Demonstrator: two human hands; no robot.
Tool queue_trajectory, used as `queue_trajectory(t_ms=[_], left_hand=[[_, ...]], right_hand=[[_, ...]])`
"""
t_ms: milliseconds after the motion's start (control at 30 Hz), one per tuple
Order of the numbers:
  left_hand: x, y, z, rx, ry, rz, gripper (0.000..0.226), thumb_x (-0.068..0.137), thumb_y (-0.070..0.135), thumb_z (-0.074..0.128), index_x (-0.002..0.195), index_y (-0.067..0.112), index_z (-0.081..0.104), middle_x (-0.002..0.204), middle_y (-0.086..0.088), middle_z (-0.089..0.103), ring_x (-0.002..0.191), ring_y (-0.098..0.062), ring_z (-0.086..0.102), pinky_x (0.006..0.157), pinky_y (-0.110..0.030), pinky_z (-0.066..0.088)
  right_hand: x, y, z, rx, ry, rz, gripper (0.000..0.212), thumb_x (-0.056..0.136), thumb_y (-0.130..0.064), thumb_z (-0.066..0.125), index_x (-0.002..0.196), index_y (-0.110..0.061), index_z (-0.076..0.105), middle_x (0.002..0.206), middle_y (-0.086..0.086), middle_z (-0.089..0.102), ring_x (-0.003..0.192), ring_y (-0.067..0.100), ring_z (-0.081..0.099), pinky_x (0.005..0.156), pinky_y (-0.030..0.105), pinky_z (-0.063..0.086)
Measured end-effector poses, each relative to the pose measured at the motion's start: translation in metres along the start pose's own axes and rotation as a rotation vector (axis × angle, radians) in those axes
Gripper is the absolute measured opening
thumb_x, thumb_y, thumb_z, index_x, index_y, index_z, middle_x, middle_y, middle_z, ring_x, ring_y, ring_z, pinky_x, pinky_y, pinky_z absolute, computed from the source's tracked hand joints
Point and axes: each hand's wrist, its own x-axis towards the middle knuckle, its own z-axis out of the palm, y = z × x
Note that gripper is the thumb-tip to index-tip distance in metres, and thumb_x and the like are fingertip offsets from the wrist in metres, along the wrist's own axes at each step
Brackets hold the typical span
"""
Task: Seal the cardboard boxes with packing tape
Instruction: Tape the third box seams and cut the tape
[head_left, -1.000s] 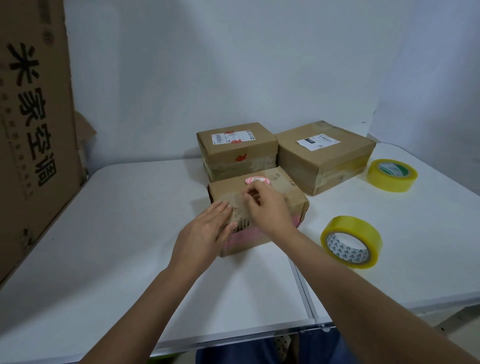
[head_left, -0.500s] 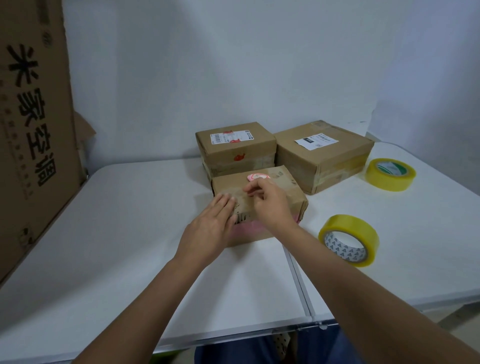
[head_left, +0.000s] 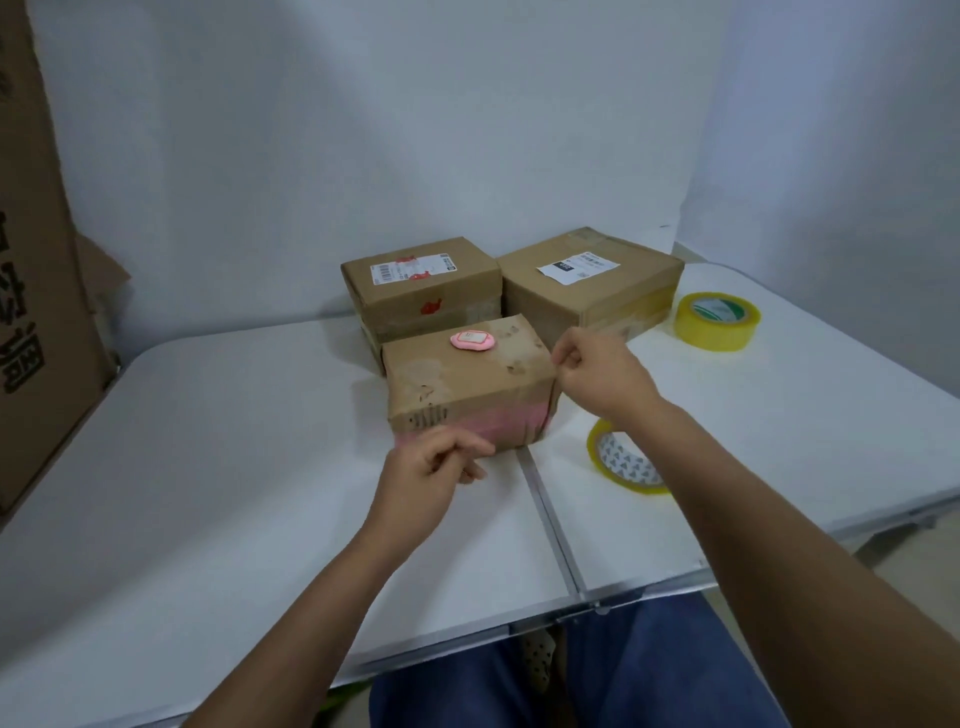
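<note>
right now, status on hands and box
Left hand curled at small brown cardboard box front, right hand curled at its right edge. Neither holds a yellow tape roll.

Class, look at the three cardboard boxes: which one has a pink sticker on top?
The nearest, smallest box, between both hands, carries the pink sticker. The two boxes behind it bear white shipping labels instead.

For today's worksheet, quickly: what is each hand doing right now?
Left hand: fingers curled at the near bottom edge of the small cardboard box; a grip cannot be told.
Right hand: fingers curled at the box's right top edge; a grip cannot be told.
</note>
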Motion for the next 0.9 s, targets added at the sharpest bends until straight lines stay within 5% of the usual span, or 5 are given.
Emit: queue_trajectory(t_ms=[133, 233, 433, 600, 900], left_hand=[[-0.002, 0.002, 0.029, -0.358, -0.161, -0.525, 0.026, 0.100, 0.001, 0.046, 0.105, 0.005, 0.071, 0.106, -0.013, 0.073, 0.088, -0.016, 0.072, 0.076, -0.022, 0.057], [-0.002, 0.006, 0.045, -0.592, -0.239, -0.716, 0.023, 0.098, 0.002, 0.051, 0.114, -0.001, 0.067, 0.113, -0.018, 0.071, 0.103, -0.028, 0.070, 0.087, -0.031, 0.058], [-0.001, 0.011, 0.079, -0.916, -0.309, -1.063, 0.050, 0.102, 0.031, 0.048, 0.125, -0.014, 0.053, 0.121, -0.034, 0.061, 0.110, -0.045, 0.062, 0.094, -0.046, 0.053], [0.002, 0.009, 0.090, -1.084, -0.166, -1.080, 0.058, 0.105, 0.036, 0.040, 0.129, -0.016, 0.046, 0.122, -0.034, 0.060, 0.104, -0.041, 0.064, 0.087, -0.045, 0.055], [0.004, -0.003, 0.046, -0.956, 0.001, -0.901, 0.039, 0.096, 0.034, 0.060, 0.113, -0.001, 0.065, 0.095, -0.015, 0.071, 0.079, -0.023, 0.072, 0.062, -0.033, 0.061]], right_hand=[[-0.005, 0.021, -0.003, -0.325, -0.314, 0.218, 0.056, 0.085, -0.034, 0.056, 0.137, -0.023, 0.041, 0.131, 0.007, 0.048, 0.119, 0.028, 0.052, 0.091, 0.038, 0.041], [-0.006, 0.023, -0.005, -0.448, -0.358, 0.245, 0.047, 0.081, -0.041, 0.060, 0.120, -0.016, 0.055, 0.103, 0.005, 0.056, 0.099, 0.025, 0.058, 0.077, 0.033, 0.042], [-0.013, 0.008, 0.003, -0.363, -0.308, 0.218, 0.045, 0.084, -0.044, 0.061, 0.115, -0.013, 0.056, 0.121, 0.009, 0.058, 0.101, 0.027, 0.055, 0.077, 0.031, 0.040], [-0.022, -0.021, -0.004, -0.215, -0.345, 0.120, 0.045, 0.086, -0.049, 0.056, 0.125, -0.026, 0.058, 0.127, 0.007, 0.059, 0.110, 0.029, 0.055, 0.092, 0.036, 0.047], [-0.042, -0.055, -0.014, -0.003, -0.459, 0.031, 0.032, 0.087, -0.039, 0.063, 0.110, -0.016, 0.059, 0.113, 0.006, 0.056, 0.099, 0.023, 0.053, 0.074, 0.029, 0.041]])
